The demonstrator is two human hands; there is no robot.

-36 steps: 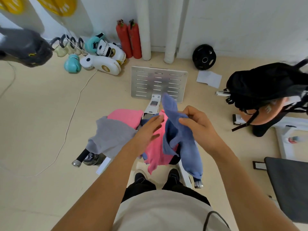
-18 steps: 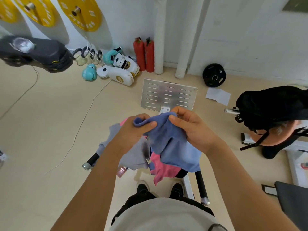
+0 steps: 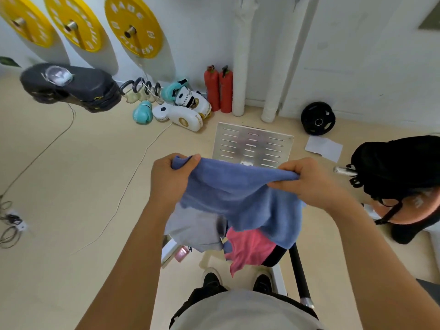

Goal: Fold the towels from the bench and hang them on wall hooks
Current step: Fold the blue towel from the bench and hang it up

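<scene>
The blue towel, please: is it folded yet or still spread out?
Spread, not folded: the left hand and right hand hold the blue towel by its top edge, stretched between them, the rest hanging loose.

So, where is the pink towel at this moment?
In the head view, the pink towel lies low at centre, partly under the blue towel, to the right of the grey towel.

Single head view, looking steeply down, close over raised hands, facing the wall
</scene>
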